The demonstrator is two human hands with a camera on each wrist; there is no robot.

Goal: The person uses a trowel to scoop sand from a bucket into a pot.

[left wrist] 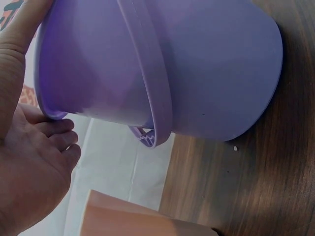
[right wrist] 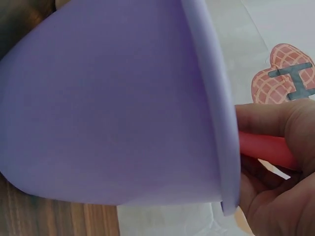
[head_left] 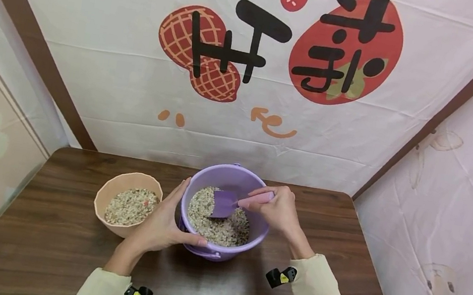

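Note:
A purple bucket (head_left: 233, 167) stands on the table with pale mixed grains (head_left: 228, 233) inside. My left hand (head_left: 163, 223) holds the bucket by its left rim, thumb along the front and fingers spread round the far side. Over the bucket's opening, my right hand (head_left: 279, 210) grips the pink handle (head_left: 256, 200) of a small shovel. The shovel's purple blade (head_left: 224, 204) tilts down, its edge in the grains. In the right wrist view the bucket wall (right wrist: 113, 108) hides the blade, while the handle (right wrist: 266, 148) shows between the fingers.
Left of the bucket sits a peach bowl (head_left: 108, 189) holding similar grains (head_left: 131, 207) with a small red bit among them. The bucket's carrying handle (left wrist: 147, 69) hangs down its side. A printed curtain (head_left: 108, 57) rises behind the brown wooden table (head_left: 43, 241).

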